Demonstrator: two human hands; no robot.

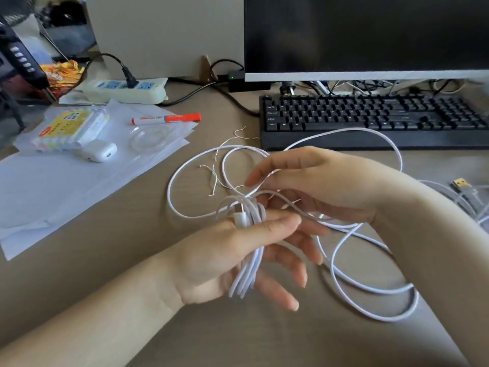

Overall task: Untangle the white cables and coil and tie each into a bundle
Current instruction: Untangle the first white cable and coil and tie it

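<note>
Left hand [232,250]: palm up above the desk [105,300], several turns of white cable [250,266] wound round it, the thumb pressing a white plug [241,218] against the coil; the other fingers are spread and nearly straight. Right hand [315,184]: just above and behind the left, fingers curled loosely around a strand of the same cable. The uncoiled remainder lies in wide loops on the desk, to the left of and beneath both hands. Thin wire ties [214,178] lie inside the left loop. A second cable with a yellow plug [461,184] lies at the right edge. Behind: keyboard [370,115], monitor [365,35], red marker [166,119], power strip [124,90], papers [66,181].
</note>
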